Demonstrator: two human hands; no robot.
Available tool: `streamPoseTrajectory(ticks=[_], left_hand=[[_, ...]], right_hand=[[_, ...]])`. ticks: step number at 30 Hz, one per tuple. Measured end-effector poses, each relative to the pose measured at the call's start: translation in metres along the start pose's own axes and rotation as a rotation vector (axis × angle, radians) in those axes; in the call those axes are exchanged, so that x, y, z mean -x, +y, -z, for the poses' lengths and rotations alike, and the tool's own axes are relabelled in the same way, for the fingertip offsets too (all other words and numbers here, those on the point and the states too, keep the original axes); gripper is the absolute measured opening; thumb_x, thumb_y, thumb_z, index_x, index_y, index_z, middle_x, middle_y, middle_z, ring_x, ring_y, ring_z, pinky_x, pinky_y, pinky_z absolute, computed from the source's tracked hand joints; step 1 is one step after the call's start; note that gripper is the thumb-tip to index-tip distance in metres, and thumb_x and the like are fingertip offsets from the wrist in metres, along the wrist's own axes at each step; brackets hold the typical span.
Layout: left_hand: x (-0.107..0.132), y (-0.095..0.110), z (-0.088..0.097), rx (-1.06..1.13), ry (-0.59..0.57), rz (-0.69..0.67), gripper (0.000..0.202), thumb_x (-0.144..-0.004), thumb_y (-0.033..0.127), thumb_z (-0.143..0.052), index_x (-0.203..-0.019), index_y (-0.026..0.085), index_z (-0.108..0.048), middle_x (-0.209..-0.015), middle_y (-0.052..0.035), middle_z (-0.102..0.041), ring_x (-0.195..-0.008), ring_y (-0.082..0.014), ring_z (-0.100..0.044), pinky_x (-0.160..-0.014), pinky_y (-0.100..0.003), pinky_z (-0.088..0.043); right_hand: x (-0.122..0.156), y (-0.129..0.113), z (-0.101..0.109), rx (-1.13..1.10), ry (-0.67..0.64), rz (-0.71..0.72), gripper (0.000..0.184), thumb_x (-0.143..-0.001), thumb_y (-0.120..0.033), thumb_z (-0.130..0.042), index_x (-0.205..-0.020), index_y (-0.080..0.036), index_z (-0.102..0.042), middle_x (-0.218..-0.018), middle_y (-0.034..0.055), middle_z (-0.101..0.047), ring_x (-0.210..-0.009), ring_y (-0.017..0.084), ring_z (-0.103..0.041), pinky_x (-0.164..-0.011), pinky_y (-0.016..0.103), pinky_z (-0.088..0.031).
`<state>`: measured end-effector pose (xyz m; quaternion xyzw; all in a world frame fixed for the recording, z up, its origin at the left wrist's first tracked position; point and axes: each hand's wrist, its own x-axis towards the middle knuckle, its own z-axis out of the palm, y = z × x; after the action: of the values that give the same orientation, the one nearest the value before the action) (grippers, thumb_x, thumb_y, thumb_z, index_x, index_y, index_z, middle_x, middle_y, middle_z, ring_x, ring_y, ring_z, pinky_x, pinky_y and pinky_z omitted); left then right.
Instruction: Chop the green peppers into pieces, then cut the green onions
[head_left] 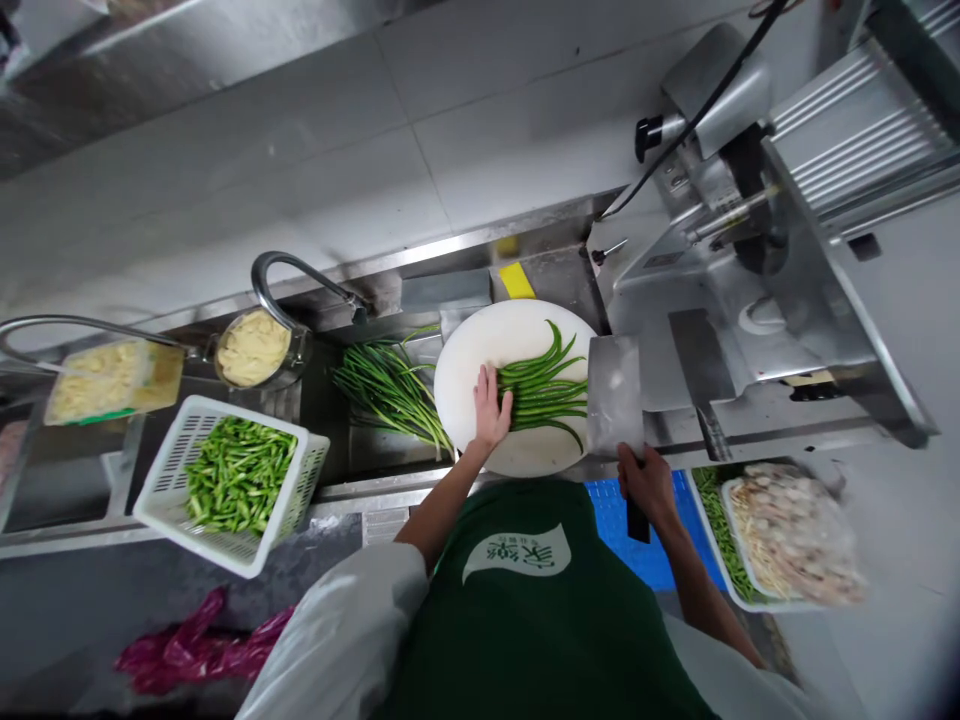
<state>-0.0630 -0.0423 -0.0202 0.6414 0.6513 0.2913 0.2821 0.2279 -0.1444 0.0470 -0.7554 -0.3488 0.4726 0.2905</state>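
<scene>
A bundle of long green peppers [544, 392] lies side by side on the round white cutting board [469, 350], their curved ends pointing right. My left hand [492, 410] lies on the board at the left ends of the peppers, fingers stretched out and touching them. In my right hand [651, 486] is the dark handle of a cleaver [615, 385]. Its broad blade is at the board's right edge, beside the pepper tips. A second cleaver [701, 360] rests on the metal surface further right.
Long green stalks [394, 390] lie in the sink left of the board. A white basket [304, 475] holds cut green pieces. Behind it stands a bowl of pale slices [253, 348] near a curved faucet [270, 262]. A metal slicing machine [810, 300] occupies the right.
</scene>
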Motion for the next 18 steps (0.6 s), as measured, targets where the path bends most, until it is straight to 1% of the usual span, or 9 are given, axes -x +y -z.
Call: streamPoseTrajectory(ticks=[2,4,8,9,11,13,15,16,18], left_hand=[[-0.007,0.007,-0.001,-0.073,-0.011,-0.015,0.063,-0.106,0.046,-0.032,-0.164,0.026,-0.02,-0.172,-0.0078,-0.005,-0.159,-0.0307,-0.004,-0.126,-0.061,-0.01],[-0.014,0.009,0.004,-0.144,-0.058,-0.065,0.06,-0.105,0.046,-0.033,-0.162,0.027,-0.027,-0.172,-0.0072,-0.011,-0.159,-0.0328,-0.005,-0.125,-0.064,-0.011],[-0.017,0.003,0.015,-0.167,-0.187,-0.184,0.054,-0.106,0.047,-0.033,-0.155,0.025,-0.041,-0.166,-0.0079,-0.031,-0.157,-0.032,-0.017,-0.125,-0.06,-0.018],[-0.014,0.001,0.018,-0.153,-0.191,-0.189,0.054,-0.106,0.047,-0.032,-0.153,0.025,-0.044,-0.164,-0.0079,-0.035,-0.157,-0.0318,-0.017,-0.125,-0.059,-0.019],[-0.007,-0.004,0.02,-0.101,-0.145,-0.159,0.054,-0.106,0.049,-0.031,-0.153,0.026,-0.045,-0.163,-0.0079,-0.038,-0.157,-0.0304,-0.017,-0.126,-0.058,-0.018],[0.001,-0.008,0.017,-0.017,-0.056,-0.102,0.057,-0.106,0.05,-0.03,-0.156,0.026,-0.04,-0.166,-0.008,-0.031,-0.158,-0.0271,-0.017,-0.128,-0.052,-0.017],[0.008,-0.008,0.01,0.065,0.03,-0.044,0.061,-0.106,0.051,-0.028,-0.161,0.025,-0.029,-0.171,-0.0071,-0.017,-0.158,-0.0238,-0.015,-0.13,-0.046,-0.015],[0.01,-0.006,0.005,0.094,0.059,-0.022,0.062,-0.106,0.052,-0.028,-0.162,0.024,-0.025,-0.172,-0.0065,-0.01,-0.159,-0.023,-0.012,-0.13,-0.045,-0.014],[0.013,-0.001,-0.005,0.128,0.089,0.001,0.064,-0.106,0.052,-0.029,-0.163,0.024,-0.022,-0.173,-0.0056,-0.005,-0.159,-0.0227,-0.009,-0.131,-0.044,-0.012]], right_hand=[[-0.004,-0.002,-0.003,0.008,-0.012,0.02,0.038,-0.085,-0.058,-0.06,-0.072,-0.025,-0.046,-0.046,-0.004,-0.053,-0.036,0.014,-0.05,-0.039,0.027,-0.04],[-0.005,-0.005,-0.005,0.0,-0.029,0.023,0.039,-0.085,-0.059,-0.061,-0.072,-0.025,-0.046,-0.046,-0.0041,-0.052,-0.035,0.014,-0.049,-0.038,0.026,-0.039],[-0.007,-0.011,-0.013,-0.059,-0.061,0.024,0.042,-0.085,-0.06,-0.061,-0.07,-0.024,-0.046,-0.045,-0.0047,-0.05,-0.035,0.013,-0.048,-0.036,0.026,-0.039],[-0.008,-0.011,-0.016,-0.066,-0.066,0.029,0.042,-0.085,-0.061,-0.061,-0.069,-0.024,-0.046,-0.044,-0.0048,-0.049,-0.035,0.013,-0.047,-0.036,0.025,-0.039],[-0.009,-0.012,-0.023,-0.074,-0.078,0.04,0.043,-0.085,-0.061,-0.061,-0.068,-0.024,-0.046,-0.044,-0.005,-0.049,-0.035,0.013,-0.047,-0.037,0.025,-0.038],[-0.011,-0.013,-0.03,-0.074,-0.1,0.059,0.043,-0.086,-0.061,-0.059,-0.067,-0.024,-0.046,-0.044,-0.0049,-0.049,-0.035,0.012,-0.047,-0.037,0.025,-0.038],[-0.012,-0.014,-0.036,-0.063,-0.111,0.079,0.043,-0.087,-0.06,-0.058,-0.066,-0.024,-0.047,-0.044,-0.0046,-0.049,-0.035,0.012,-0.046,-0.038,0.025,-0.039],[-0.012,-0.014,-0.039,-0.06,-0.113,0.086,0.043,-0.088,-0.06,-0.057,-0.066,-0.024,-0.047,-0.044,-0.0044,-0.049,-0.035,0.012,-0.046,-0.039,0.025,-0.04],[-0.012,-0.015,-0.041,-0.065,-0.112,0.089,0.043,-0.088,-0.06,-0.057,-0.066,-0.024,-0.046,-0.044,-0.0042,-0.049,-0.035,0.012,-0.046,-0.039,0.026,-0.04]])
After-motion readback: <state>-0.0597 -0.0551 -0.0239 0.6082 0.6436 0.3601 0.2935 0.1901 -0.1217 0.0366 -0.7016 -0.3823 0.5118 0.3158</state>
